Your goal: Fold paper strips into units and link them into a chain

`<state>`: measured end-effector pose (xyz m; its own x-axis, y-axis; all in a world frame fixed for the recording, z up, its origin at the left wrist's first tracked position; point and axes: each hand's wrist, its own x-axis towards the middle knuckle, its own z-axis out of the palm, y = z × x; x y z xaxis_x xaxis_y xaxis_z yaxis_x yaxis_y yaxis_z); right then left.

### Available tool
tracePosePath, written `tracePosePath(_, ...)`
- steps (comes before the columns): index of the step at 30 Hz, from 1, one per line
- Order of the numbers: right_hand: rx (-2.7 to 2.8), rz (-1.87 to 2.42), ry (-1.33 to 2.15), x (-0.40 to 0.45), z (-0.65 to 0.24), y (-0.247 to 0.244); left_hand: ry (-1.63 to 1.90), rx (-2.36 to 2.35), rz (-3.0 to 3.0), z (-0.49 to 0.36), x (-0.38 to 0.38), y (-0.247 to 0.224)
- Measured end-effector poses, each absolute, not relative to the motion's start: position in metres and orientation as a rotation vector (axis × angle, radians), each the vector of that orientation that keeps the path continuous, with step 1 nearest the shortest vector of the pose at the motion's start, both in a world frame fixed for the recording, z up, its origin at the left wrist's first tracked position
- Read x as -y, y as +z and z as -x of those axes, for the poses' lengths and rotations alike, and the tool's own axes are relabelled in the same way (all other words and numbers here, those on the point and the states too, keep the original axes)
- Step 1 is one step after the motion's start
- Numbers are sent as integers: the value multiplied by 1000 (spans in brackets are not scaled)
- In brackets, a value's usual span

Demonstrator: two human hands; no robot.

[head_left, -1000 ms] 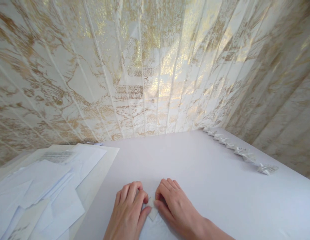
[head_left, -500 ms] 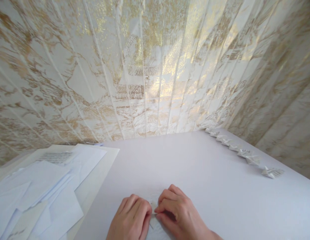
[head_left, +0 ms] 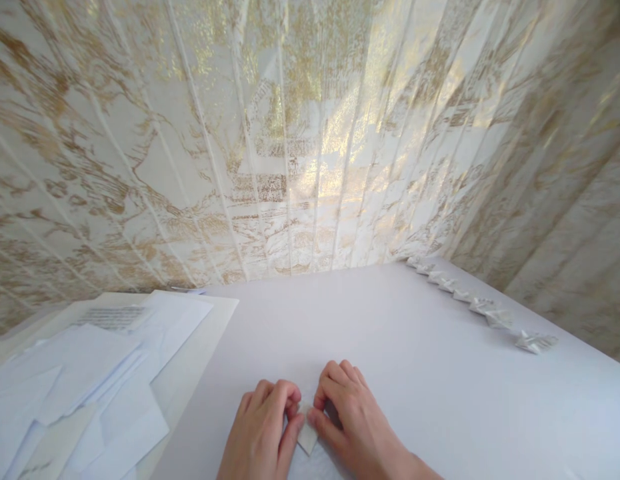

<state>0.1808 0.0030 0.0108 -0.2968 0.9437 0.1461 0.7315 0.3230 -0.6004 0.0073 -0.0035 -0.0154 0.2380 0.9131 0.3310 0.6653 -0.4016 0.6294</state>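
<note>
A small folded piece of paper (head_left: pixel 307 438), whitish and diamond-shaped with a point toward me, lies low in the middle of the head view. My left hand (head_left: pixel 264 427) pinches its left side between thumb and curled fingers. From the other side, my right hand (head_left: pixel 354 417) grips the paper's right edge with thumb and forefinger. Both hands are close to the white tabletop (head_left: pixel 440 400), only a short gap apart. The paper's upper part is partly hidden by the fingertips.
Loose sheets of white paper (head_left: pixel 130 420) lie overlapping at the left, one with printed lines. Along the right edge runs a row of several small folded paper figures (head_left: pixel 491 313), one (head_left: pixel 536 342) set apart nearer me. A gold-patterned curtain (head_left: pixel 290 167) hangs behind the table.
The paper between my hands now shows as a diamond with its lower point uncovered. My thumbs and fingers have shifted their hold, and both hands have risen slightly in the view.
</note>
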Motion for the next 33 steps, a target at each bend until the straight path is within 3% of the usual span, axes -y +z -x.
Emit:
tracePosePath(27,2128,1274,716,-2,-195,11,959,-1427,-2186,-9,10,-8)
tracePosePath(33,2100,1334,720,-5,-194,12,779,-1371,-2317,-3,7,-5)
